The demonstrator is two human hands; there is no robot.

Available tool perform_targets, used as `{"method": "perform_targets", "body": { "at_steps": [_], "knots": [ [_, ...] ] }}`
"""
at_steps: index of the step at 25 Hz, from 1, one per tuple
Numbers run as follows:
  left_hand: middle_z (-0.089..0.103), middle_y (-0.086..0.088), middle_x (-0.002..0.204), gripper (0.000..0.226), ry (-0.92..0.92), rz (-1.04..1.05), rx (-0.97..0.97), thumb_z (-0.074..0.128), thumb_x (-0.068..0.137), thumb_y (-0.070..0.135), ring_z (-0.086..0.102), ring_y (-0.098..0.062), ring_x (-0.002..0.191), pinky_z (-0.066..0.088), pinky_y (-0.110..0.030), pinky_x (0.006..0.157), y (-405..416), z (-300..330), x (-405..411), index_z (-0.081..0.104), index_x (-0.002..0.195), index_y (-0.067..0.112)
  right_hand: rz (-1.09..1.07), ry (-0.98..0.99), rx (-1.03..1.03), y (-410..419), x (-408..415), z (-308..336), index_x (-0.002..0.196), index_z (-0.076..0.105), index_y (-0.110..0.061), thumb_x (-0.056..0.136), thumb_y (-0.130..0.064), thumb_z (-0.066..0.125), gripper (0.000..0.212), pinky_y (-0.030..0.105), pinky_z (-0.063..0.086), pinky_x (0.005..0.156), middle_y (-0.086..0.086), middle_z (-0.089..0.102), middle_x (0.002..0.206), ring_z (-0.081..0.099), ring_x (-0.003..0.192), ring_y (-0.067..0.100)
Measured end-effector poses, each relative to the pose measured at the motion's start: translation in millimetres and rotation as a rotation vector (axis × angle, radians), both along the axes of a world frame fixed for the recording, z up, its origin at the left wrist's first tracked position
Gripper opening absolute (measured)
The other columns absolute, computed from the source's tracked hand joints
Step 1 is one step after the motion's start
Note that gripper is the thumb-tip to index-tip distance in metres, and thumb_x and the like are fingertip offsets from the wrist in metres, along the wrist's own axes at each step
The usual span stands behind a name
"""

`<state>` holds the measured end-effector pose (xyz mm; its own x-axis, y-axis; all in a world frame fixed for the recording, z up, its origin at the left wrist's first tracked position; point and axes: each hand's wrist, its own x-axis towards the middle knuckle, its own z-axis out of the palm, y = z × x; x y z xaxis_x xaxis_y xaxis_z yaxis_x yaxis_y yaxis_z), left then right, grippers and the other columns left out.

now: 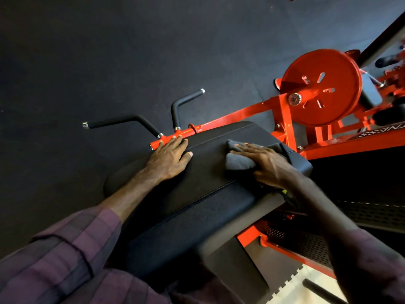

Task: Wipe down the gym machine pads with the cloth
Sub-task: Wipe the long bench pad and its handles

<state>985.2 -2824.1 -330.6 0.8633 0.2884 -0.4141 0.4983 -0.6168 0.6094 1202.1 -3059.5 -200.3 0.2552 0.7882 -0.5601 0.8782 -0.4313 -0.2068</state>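
Note:
A long black padded bench [206, 187] of a red gym machine runs from the lower middle to the upper right. A dark grey folded cloth [240, 160] lies on the pad's far end. My right hand [265, 163] lies flat on the cloth with straight fingers, pressing it onto the pad. My left hand [169, 157] rests flat on the pad's left edge, its fingertips reaching the red frame bar [173, 139].
Two black foam-covered handles [122, 122] [186, 102] stick out from the red bar over the dark rubber floor. A red weight plate [321, 87] sits on the frame at upper right. Black perforated panels [313, 246] and red frame members lie below the pad on the right.

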Motion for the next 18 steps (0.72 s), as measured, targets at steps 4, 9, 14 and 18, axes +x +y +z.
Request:
{"method": "perform_targets", "body": {
  "at_steps": [4,9,14,18],
  "knots": [
    [0.018,-0.004,0.177,0.065,-0.017,0.01,0.019,0.035,0.111,0.052,0.012,-0.022,0.164,0.008,-0.05,0.132,-5.6,-2.3,11.0,0.03,0.167,0.019,-0.144,-0.151,-0.083,27.6,-6.6,-12.9,0.161,0.036,-0.04,0.072,-0.045,0.042,0.089,0.052,0.026,0.127,-0.006,0.029,0.172,0.029,0.158,0.024],
    [0.016,-0.002,0.177,0.066,0.001,-0.002,0.007,0.035,0.111,0.054,0.01,-0.02,0.164,0.006,-0.05,0.133,-5.0,-3.8,19.6,0.029,0.167,0.019,0.053,0.044,-0.023,-7.3,13.4,-2.0,0.16,0.039,-0.037,0.069,-0.025,0.054,0.093,0.039,0.021,0.129,-0.009,0.031,0.17,0.027,0.158,0.016],
    [0.017,-0.001,0.177,0.068,0.0,0.001,0.026,0.033,0.11,0.057,0.011,-0.018,0.164,0.008,-0.049,0.133,-7.3,-10.9,27.6,0.028,0.167,0.022,-0.184,-0.2,-0.112,19.1,38.6,-15.2,0.161,0.037,-0.038,0.078,-0.045,0.043,0.084,0.05,0.026,0.127,-0.004,0.03,0.171,0.03,0.158,0.024],
    [0.018,0.0,0.177,0.068,-0.005,-0.004,0.022,0.034,0.11,0.058,0.013,-0.018,0.164,0.01,-0.049,0.132,-5.7,-13.5,36.1,0.029,0.167,0.021,0.047,0.044,-0.071,21.0,15.9,-16.3,0.162,0.036,-0.036,0.072,-0.031,0.051,0.092,0.039,0.016,0.129,-0.009,0.026,0.172,0.023,0.158,0.015]
  ]
}}
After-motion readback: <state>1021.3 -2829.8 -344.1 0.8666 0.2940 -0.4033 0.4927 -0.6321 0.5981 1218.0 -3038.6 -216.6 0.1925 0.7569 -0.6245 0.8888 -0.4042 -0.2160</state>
